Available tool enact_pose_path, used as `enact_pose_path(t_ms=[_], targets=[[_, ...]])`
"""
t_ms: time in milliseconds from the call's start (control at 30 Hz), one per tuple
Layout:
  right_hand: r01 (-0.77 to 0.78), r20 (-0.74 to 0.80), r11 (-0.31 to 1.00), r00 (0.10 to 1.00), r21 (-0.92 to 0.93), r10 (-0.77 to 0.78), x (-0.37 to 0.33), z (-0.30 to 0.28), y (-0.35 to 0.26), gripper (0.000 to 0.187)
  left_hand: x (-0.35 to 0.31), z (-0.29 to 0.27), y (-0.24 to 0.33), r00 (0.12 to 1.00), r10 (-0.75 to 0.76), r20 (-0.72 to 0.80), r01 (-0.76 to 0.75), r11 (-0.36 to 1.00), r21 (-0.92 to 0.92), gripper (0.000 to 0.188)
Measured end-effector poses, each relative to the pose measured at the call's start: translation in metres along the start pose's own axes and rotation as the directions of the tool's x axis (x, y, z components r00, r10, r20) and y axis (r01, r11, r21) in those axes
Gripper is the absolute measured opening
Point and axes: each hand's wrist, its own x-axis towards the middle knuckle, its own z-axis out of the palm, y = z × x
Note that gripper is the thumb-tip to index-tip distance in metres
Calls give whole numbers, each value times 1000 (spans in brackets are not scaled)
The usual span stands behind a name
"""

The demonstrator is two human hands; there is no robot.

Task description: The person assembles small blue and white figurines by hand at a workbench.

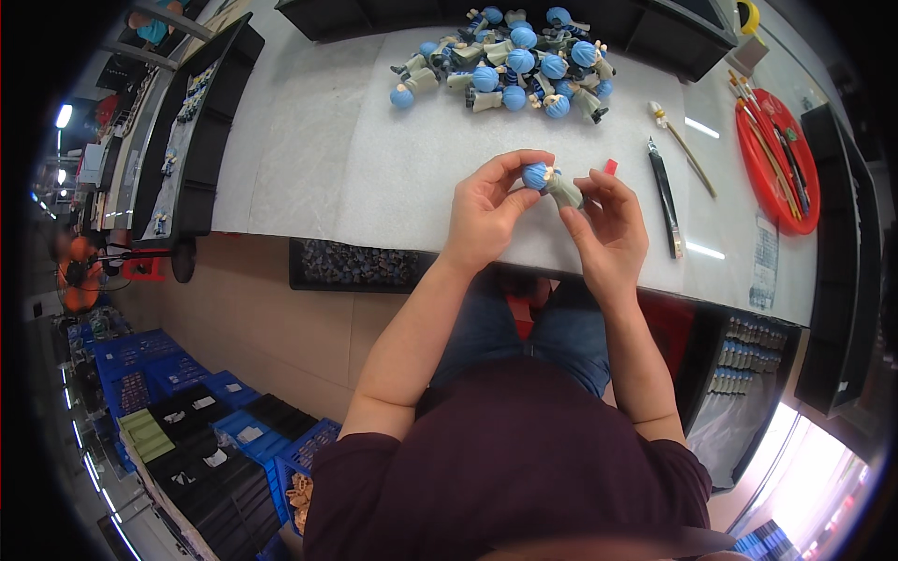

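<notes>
Between my two hands, above the white-topped table, is a small figurine (564, 191) with a round blue head and a pale grey-green body. My left hand (488, 206) pinches it by the blue head with thumb and forefinger. At the body's lower end, the thumb and fingers of my right hand (610, 224) close around it. Farther back lies a heap of similar figurines (521, 63), tumbled in all directions. A small red piece (611, 166) shows just beyond my right fingers. To their right lies a long black-handled knife-like tool (664, 198).
A brush (683, 145) lies past the black tool. Farther right, a red oval tray (809, 208) holds several brushes. Black trays stand along the back (524, 21) and left (210, 140). Below the right side, another tray (744, 411) holds rows of figurines. Blue crates (154, 360) stand at lower left.
</notes>
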Motion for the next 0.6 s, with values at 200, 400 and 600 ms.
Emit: enact_pose_path(t_ms=[200,400,600], targets=[[40,-5,999,999,-21,-40,-2,2,2,43,-3,-2,-2,998,55,10,-54,998,-13,35],[86,-39,991,995,-105,-90,2,9,1,38,0,-9,-1,997,82,17,-82,996,37,35],[277,-93,884,938,-377,-333,1,-8,-1,27,7,8,-11,997,70,-9,-71,997,-21,29]])
